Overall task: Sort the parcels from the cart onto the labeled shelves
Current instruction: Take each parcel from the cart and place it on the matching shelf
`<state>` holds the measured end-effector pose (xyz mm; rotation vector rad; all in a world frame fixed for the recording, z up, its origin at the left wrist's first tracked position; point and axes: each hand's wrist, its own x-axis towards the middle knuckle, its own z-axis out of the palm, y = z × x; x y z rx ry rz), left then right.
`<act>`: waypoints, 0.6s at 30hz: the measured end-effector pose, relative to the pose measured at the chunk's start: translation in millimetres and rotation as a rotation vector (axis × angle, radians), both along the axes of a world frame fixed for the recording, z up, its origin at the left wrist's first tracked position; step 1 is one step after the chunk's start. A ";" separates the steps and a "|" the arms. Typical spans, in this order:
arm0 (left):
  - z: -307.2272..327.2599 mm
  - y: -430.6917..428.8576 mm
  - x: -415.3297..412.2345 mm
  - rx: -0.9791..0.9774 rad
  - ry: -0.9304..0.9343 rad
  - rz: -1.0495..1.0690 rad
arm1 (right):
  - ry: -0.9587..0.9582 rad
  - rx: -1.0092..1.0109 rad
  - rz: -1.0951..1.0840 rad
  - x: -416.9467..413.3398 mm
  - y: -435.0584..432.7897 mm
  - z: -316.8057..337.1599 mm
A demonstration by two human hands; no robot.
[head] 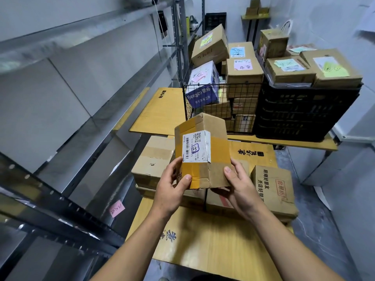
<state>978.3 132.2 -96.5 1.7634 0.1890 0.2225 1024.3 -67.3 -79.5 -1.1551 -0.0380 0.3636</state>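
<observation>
I hold a small cardboard parcel (205, 153) upright in front of me, its white shipping label facing me and yellow tape across it. My left hand (172, 187) grips its lower left corner, thumb on the front. My right hand (237, 185) grips the lower right side, thumb on the face and fingers underneath. A wire cart (221, 106) behind it is piled with several parcels carrying coloured notes. Grey metal shelves (81, 110) run along the left; a pink label (117, 208) sticks on a lower shelf.
A black plastic crate (304, 114) topped with more parcels stands beside the cart on a yellow table (162, 112). Larger cartons (272, 185) lie on a low yellow board (213, 246) below my hands. A white wall closes the right side.
</observation>
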 end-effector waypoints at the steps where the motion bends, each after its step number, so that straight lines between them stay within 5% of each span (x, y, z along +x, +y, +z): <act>1: 1.1 0.4 -0.7 0.020 -0.005 0.013 | -0.058 -0.055 -0.010 0.4 -0.3 -0.6; 7: 5.3 4.2 -10.3 0.222 -0.049 0.101 | -0.443 -0.487 -0.046 3.0 -4.0 -1.4; 18: 14.4 23.3 -45.5 0.429 -0.154 0.276 | -0.442 -0.463 0.175 -4.0 30.4 7.3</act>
